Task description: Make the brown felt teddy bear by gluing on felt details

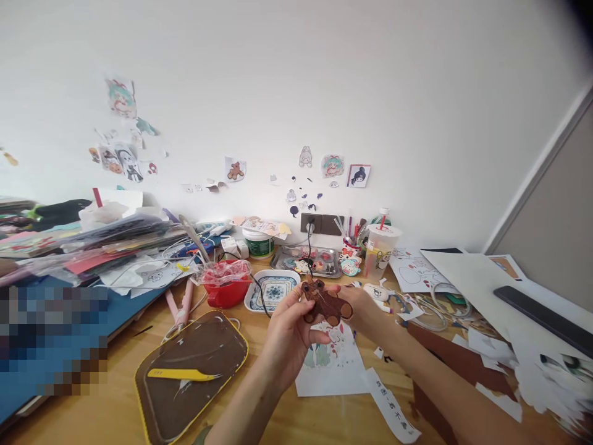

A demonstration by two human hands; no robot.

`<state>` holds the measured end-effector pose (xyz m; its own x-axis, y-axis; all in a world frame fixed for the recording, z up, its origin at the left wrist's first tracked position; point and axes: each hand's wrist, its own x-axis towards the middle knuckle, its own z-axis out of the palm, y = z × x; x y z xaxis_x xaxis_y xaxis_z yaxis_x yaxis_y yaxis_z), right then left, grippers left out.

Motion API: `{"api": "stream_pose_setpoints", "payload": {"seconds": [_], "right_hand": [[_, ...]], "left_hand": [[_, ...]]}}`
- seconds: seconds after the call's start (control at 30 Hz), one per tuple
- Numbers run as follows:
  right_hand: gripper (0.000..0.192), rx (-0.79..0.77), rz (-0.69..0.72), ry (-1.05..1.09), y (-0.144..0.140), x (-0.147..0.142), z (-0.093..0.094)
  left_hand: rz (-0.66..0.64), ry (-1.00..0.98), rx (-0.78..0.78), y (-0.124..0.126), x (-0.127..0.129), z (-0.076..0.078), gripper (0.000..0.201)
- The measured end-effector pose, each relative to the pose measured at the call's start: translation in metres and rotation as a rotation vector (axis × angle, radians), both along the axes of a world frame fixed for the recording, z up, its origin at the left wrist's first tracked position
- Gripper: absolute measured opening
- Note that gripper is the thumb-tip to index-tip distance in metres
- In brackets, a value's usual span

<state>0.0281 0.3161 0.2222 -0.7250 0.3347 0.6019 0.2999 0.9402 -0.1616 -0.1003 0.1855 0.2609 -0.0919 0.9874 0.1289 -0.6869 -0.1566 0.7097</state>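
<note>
A brown bear-shaped piece [327,306] with lighter round paws is held up over the desk, thin pale strands lying across its middle. My left hand [288,321] grips it from the left, thumb on its near face. On the other side my right hand [354,301] holds the bear's right end; most of its fingers are hidden behind the piece. Below the hands lies a printed paper sheet [331,371] with coloured drawings. To the left, yellow tweezers [183,374] rest on a brown tray [217,346] with a yellow rim.
A red bowl [225,290], a patterned dish [252,303] and a metal tray [333,266] stand behind the hands. A lidded cup [377,253] with a straw is at back right. Paper piles [120,235] crowd the left; brown sheets [458,364] and scraps lie right.
</note>
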Motion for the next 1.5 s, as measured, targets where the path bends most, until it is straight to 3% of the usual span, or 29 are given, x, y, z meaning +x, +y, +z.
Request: {"api": "stream_pose_setpoints", "payload": {"seconds": [0.1, 0.23, 0.37, 0.47, 0.73, 0.93, 1.13, 1.23, 1.4, 1.43, 1.5], "right_hand": [[0.016, -0.057, -0.176, 0.029, 0.008, 0.025, 0.001], [0.011, -0.152, -0.3, 0.125, -0.013, 0.042, 0.007], [0.012, -0.156, -0.296, 0.259, -0.048, 0.039, 0.022], [0.015, -0.047, -0.225, 0.275, -0.061, 0.029, 0.027], [0.015, 0.181, -0.22, 0.317, -0.055, 0.018, 0.011], [0.015, 0.267, -0.192, 0.209, -0.054, 0.022, 0.01], [0.016, 0.021, -0.204, 0.189, -0.054, 0.017, 0.015], [0.012, -0.178, -0.15, 0.173, -0.056, 0.018, 0.024], [0.014, -0.658, -0.025, 0.141, -0.054, 0.022, 0.037], [0.01, -0.686, -0.053, 0.148, -0.054, 0.022, 0.037], [0.006, -0.584, -0.137, 0.142, -0.055, 0.021, 0.034]], "left_hand": [[-0.013, 0.048, -0.03, 0.002, 0.004, -0.002, 0.02], [0.04, 0.185, -0.092, 0.006, 0.013, -0.008, 0.023], [0.092, 0.296, -0.047, 0.007, 0.02, -0.018, 0.038], [0.057, 0.279, -0.015, 0.009, 0.024, -0.027, 0.049], [0.078, 0.188, 0.058, 0.018, 0.03, -0.043, 0.052], [0.076, 0.218, 0.087, 0.014, 0.036, -0.047, 0.049], [0.181, 0.365, -0.032, 0.013, 0.036, -0.043, 0.038], [0.269, 0.397, -0.092, 0.016, 0.033, -0.043, 0.037], [0.266, 0.427, -0.075, 0.016, 0.032, -0.043, 0.039], [0.266, 0.432, -0.067, 0.016, 0.032, -0.043, 0.04], [0.272, 0.438, -0.037, 0.015, 0.034, -0.044, 0.042]]}}
